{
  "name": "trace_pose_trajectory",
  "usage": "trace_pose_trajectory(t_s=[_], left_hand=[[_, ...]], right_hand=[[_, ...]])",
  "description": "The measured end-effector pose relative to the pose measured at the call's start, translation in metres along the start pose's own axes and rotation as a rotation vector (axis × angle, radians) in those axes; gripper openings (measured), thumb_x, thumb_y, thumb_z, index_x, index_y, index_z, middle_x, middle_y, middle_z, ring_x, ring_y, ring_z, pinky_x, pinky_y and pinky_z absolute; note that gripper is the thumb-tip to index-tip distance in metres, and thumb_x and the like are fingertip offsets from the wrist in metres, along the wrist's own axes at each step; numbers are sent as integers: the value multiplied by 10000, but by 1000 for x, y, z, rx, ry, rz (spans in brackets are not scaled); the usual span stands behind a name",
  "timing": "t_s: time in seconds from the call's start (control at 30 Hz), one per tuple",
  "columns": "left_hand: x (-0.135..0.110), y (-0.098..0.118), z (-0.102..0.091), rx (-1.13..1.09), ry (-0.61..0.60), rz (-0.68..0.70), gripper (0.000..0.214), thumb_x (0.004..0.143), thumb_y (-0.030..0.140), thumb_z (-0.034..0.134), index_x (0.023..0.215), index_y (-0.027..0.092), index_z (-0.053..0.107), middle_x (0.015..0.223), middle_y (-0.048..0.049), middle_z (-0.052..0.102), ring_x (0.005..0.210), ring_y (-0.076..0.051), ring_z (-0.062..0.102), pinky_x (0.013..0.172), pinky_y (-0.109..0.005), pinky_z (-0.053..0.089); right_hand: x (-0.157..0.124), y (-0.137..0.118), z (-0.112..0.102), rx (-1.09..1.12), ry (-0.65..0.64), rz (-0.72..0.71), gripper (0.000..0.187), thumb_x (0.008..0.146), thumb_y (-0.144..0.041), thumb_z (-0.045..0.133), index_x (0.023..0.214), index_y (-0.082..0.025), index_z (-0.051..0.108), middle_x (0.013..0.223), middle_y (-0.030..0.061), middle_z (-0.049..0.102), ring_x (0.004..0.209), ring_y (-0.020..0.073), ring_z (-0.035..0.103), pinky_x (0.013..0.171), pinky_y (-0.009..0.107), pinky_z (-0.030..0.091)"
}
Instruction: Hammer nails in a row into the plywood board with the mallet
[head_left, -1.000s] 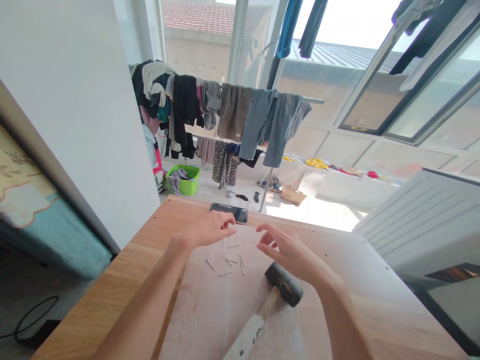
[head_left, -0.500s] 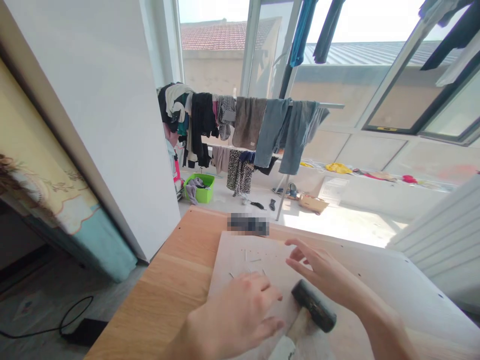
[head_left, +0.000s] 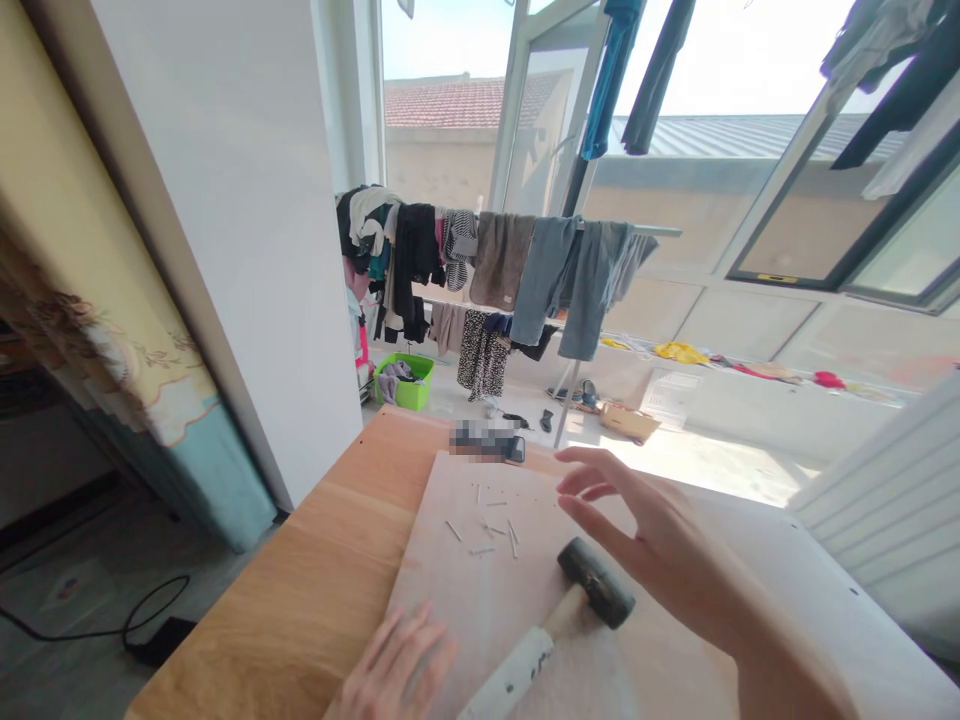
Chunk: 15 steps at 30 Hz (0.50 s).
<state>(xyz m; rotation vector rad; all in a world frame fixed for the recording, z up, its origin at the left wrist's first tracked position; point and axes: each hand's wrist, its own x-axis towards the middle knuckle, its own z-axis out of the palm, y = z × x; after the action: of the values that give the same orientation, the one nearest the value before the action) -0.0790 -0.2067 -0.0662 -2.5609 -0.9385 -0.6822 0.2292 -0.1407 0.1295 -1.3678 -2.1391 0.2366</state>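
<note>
Nails (head_left: 496, 530) and hammer (head_left: 596, 583) lie lower centre; right hand (head_left: 637, 515), centre right, and left hand (head_left: 397, 665), bottom edge, have fingers apart.

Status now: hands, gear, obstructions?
Left hand spread, blurred, contact with pale flat board unclear; right hand open, apparently empty. Black-headed, white-gripped hammer lying between hands. Thin silvery nails scattered beyond, nothing covering them.

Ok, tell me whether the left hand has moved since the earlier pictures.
Yes: the left hand has come toward the person, from the far end of the board to its left edge, nearer than the nails.
</note>
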Motion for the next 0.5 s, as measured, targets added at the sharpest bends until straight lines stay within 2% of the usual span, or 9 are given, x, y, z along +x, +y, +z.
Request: trace_pose_trajectory(t_s=[0.1,0.2,0.27,0.33,0.4,0.5], left_hand=[[0,5,2,53,12,6,406,1029,183,405,1396,211,576,1273,-36,711,1313,-189,594,1196,-304,426],[1,5,0,65,15,1,412,1014,141,402,1373,220,588,1266,-27,713,1303,-175,596,1180,-284,440],[3,2,-4,52,-11,-7,397,1012,132,412,1348,230,600,1267,-16,711,1285,-157,605,1154,-254,456],[6,0,-10,39,-40,4,340,1026,192,446,1317,237,615,1265,-11,713,1261,-154,619,1118,-243,482],[9,-1,-15,34,-52,17,327,1032,365,504,1303,224,620,1255,-25,721,1233,-175,638,1080,-262,517],[13,1,-22,43,-62,-2,588,953,649,545,1320,193,608,1241,-50,730,1191,-206,664,1039,-294,552]], right_hand=[[-9,-11,10,41,44,-83,261,1050,-424,489,1276,-313,557,1067,22,730,895,174,716,812,314,610],[-29,-1,31,-3,46,-190,210,1059,-356,471,1237,-296,566,1198,61,692,1006,191,708,895,342,598],[-51,20,45,-66,60,-215,233,1048,-338,491,1263,-292,568,1253,81,667,1116,213,692,944,350,589],[-78,49,56,-132,149,-199,228,1036,-341,505,1240,-284,591,1224,83,682,1098,217,713,901,320,609],[-111,84,63,-216,279,-133,238,1025,-385,516,1211,-279,620,1177,76,709,1025,219,747,846,301,629],[-163,130,71,-330,359,-13,320,994,-490,527,1194,-275,653,1154,81,742,970,255,772,817,349,652]])
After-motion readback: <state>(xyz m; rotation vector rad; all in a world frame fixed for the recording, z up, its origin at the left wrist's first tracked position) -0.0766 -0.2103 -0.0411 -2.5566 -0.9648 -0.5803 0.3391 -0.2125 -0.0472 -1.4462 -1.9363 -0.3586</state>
